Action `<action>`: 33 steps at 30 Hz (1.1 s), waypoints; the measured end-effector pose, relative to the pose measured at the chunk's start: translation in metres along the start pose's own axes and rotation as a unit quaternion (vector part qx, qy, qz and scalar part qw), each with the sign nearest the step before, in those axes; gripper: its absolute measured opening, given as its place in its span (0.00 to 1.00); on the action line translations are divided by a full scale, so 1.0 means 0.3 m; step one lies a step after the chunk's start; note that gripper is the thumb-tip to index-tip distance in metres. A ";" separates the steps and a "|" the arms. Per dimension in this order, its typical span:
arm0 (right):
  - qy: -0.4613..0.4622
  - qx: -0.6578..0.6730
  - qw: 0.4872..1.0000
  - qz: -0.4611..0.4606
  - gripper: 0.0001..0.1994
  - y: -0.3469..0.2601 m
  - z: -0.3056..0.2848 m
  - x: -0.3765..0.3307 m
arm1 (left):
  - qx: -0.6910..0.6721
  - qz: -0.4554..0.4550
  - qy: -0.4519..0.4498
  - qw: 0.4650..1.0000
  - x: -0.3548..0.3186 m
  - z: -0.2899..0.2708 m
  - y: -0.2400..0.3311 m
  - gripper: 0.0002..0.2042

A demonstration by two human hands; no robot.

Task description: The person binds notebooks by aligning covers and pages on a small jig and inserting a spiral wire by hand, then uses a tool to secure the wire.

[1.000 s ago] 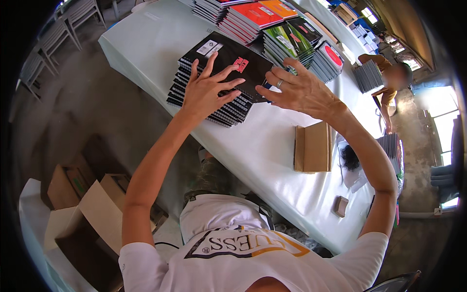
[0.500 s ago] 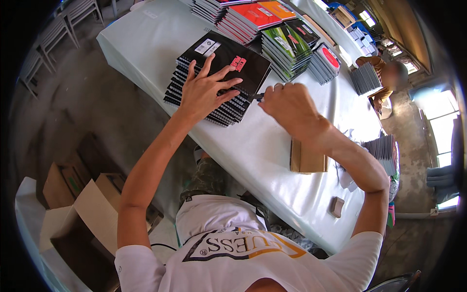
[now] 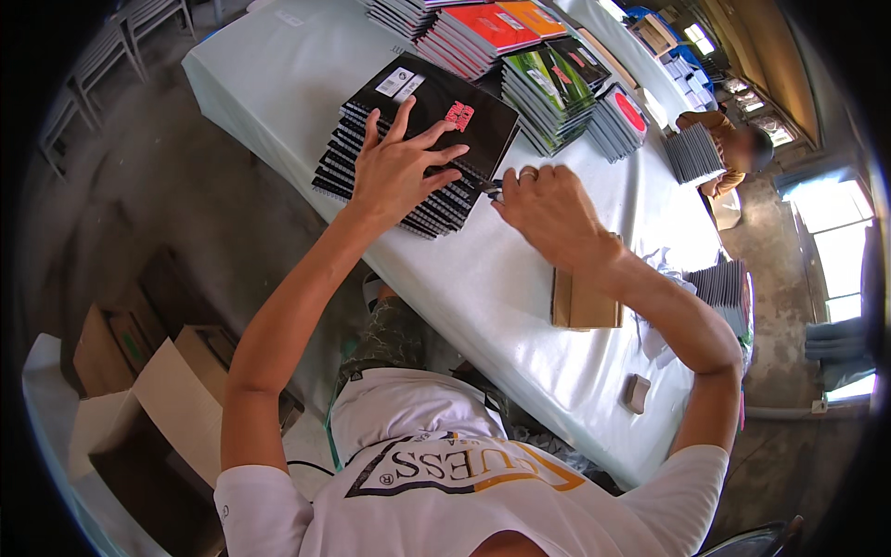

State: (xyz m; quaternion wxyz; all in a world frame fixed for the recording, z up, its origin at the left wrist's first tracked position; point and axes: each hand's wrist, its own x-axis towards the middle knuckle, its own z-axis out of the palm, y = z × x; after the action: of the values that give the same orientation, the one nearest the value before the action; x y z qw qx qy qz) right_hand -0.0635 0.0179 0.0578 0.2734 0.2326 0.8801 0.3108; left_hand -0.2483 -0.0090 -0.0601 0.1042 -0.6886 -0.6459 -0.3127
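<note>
A stack of black spiral-bound notebooks (image 3: 422, 97) lies near the table's left edge, with a white label and red lettering on the top cover. My left hand (image 3: 397, 174) rests on that cover, fingers spread. Beside the stack's right corner, my right hand (image 3: 549, 206) is closed round a small dark metal tool (image 3: 491, 188) that looks like pliers. Its tip meets the end of the notebook's spiral binding; most of the tool is hidden in my fist. A ring shows on one finger of this hand.
Further notebook stacks, red (image 3: 483, 30) and green (image 3: 548, 88), stand behind. A brown cardboard box (image 3: 587, 302) and a small tan block (image 3: 637, 394) sit on the white-covered table (image 3: 483, 288). Open cartons (image 3: 176, 395) are at lower left. Another person (image 3: 733, 139) is at far right.
My right hand has turned slightly and sunk a little, the tool staying at the notebook's corner. My left hand keeps its place on the cover.
</note>
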 end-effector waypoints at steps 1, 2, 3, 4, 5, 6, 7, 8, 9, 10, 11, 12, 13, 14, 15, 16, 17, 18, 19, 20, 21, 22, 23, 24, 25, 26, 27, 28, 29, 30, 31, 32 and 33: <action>0.032 -0.011 0.999 -0.002 0.16 0.001 0.000 -0.002 | -0.002 0.001 0.001 1.000 -0.002 -0.002 0.002 0.19; 0.065 -0.023 0.998 -0.007 0.16 0.005 0.003 -0.005 | -0.003 0.000 0.002 1.000 -0.008 -0.004 0.005 0.20; 0.098 -0.034 0.995 -0.012 0.16 0.011 0.008 -0.008 | -0.004 -0.002 0.004 1.000 -0.012 -0.005 0.006 0.20; 0.248 -0.044 0.967 -0.036 0.16 0.044 0.027 -0.006 | -0.009 0.004 0.010 1.000 -0.012 -0.005 0.006 0.21; 0.291 -0.028 0.954 -0.072 0.16 0.065 0.028 -0.002 | -0.014 0.009 0.015 1.000 -0.014 -0.006 0.003 0.22; 0.334 -0.010 0.936 -0.109 0.16 0.085 0.025 0.002 | -0.019 0.014 0.020 1.000 -0.018 -0.006 0.000 0.22; 0.375 0.007 0.916 -0.144 0.16 0.094 0.022 0.008 | -0.016 0.006 0.015 1.000 -0.025 -0.005 0.000 0.23; 0.366 0.011 0.918 -0.151 0.17 0.094 0.027 0.013 | -0.014 0.002 0.012 1.000 -0.026 -0.006 0.000 0.23; 0.365 -0.006 0.918 -0.156 0.16 0.099 0.032 0.023 | -0.012 -0.002 0.008 1.000 -0.024 -0.006 0.000 0.23; 0.364 -0.022 0.917 -0.162 0.16 0.106 0.037 0.034 | -0.012 0.002 0.010 1.000 -0.021 -0.006 0.000 0.23; 0.362 -0.038 0.916 -0.170 0.15 0.105 0.045 0.042 | -0.012 0.003 0.011 1.000 -0.022 -0.006 0.000 0.23; 0.335 -0.035 0.930 -0.145 0.15 0.093 0.053 0.037 | -0.011 0.004 0.013 1.000 -0.024 -0.006 0.000 0.24; 0.307 -0.033 0.943 -0.120 0.14 0.072 0.060 0.025 | -0.012 0.003 0.007 1.000 -0.023 -0.006 0.002 0.24; 0.280 -0.031 0.955 -0.095 0.13 0.050 0.059 0.013 | -0.012 0.003 0.000 1.000 -0.021 -0.006 0.002 0.24; 0.178 -0.027 0.981 -0.076 0.12 0.019 0.021 0.005 | -0.011 0.004 -0.007 1.000 -0.019 -0.009 0.000 0.24; 0.073 -0.022 0.995 -0.056 0.12 -0.014 -0.024 0.000 | -0.007 0.000 -0.009 1.000 -0.023 -0.012 -0.002 0.24; -0.032 -0.020 0.999 -0.036 0.11 -0.031 -0.051 -0.003 | -0.004 -0.006 -0.009 1.000 -0.030 -0.015 0.002 0.25; 0.052 -0.032 0.998 -0.009 0.11 -0.030 -0.018 -0.005 | 0.000 -0.011 -0.009 1.000 -0.035 -0.017 0.004 0.25; 0.151 -0.025 0.987 -0.046 0.11 0.002 -0.012 -0.011 | -0.009 -0.007 -0.001 1.000 -0.035 -0.015 0.002 0.26; 0.248 -0.018 0.965 -0.088 0.12 0.045 -0.004 -0.011 | -0.019 -0.008 0.005 1.000 -0.043 -0.009 0.003 0.26; 0.341 -0.009 0.932 -0.125 0.12 0.074 0.001 -0.011 | -0.028 -0.005 0.011 1.000 -0.044 -0.009 0.004 0.27; 0.343 -0.002 0.929 -0.141 0.13 0.080 0.013 -0.011 | -0.029 -0.014 0.000 0.999 -0.049 -0.008 0.007 0.27; 0.352 -0.016 0.923 -0.155 0.13 0.085 0.027 -0.002 | -0.031 -0.020 -0.010 0.999 -0.047 -0.013 0.013 0.27; 0.360 -0.029 0.917 -0.169 0.13 0.091 0.044 0.010 | -0.033 -0.025 -0.020 0.999 -0.043 -0.016 0.018 0.28; 0.368 -0.043 0.911 -0.183 0.13 0.094 0.057 0.014 | -0.031 -0.019 -0.017 0.999 -0.040 -0.016 0.019 0.28; 0.353 -0.039 0.919 -0.172 0.13 0.088 0.063 0.015 | -0.028 -0.018 -0.014 0.999 -0.043 -0.015 0.015 0.28; 0.338 -0.036 0.927 -0.160 0.13 0.081 0.068 0.012 | -0.025 -0.016 -0.010 0.999 -0.045 -0.013 0.014 0.28; 0.323 -0.033 0.934 -0.149 0.13 0.074 0.070 0.006 | -0.028 -0.017 -0.008 0.999 -0.044 -0.010 0.014 0.28; 0.188 -0.030 0.974 -0.122 0.14 0.042 0.045 0.006 | -0.028 -0.020 -0.009 0.999 -0.045 -0.004 0.007 0.29; 0.047 -0.026 0.995 -0.090 0.14 -0.007 -0.008 -0.002 | -0.030 -0.020 -0.009 0.999 -0.044 -0.004 0.005 0.29; -0.094 -0.022 0.994 -0.056 0.14 -0.036 -0.047 -0.004 | -0.026 -0.022 -0.015 0.999 -0.047 -0.005 0.004 0.29; -0.098 -0.031 0.993 -0.053 0.16 -0.039 -0.061 -0.006 | -0.023 -0.024 -0.019 0.999 -0.048 -0.011 0.006 0.30; 0.021 -0.040 0.997 -0.062 0.16 -0.026 -0.041 -0.011 | -0.020 -0.027 -0.023 0.999 -0.049 -0.016 0.009 0.31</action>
State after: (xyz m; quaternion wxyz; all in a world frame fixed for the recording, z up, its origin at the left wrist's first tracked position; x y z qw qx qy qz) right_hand -0.0705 0.0053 0.0619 0.2822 0.1599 0.8853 0.3331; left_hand -0.2467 -0.0242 -0.0641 0.0672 -0.6800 -0.6600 -0.3122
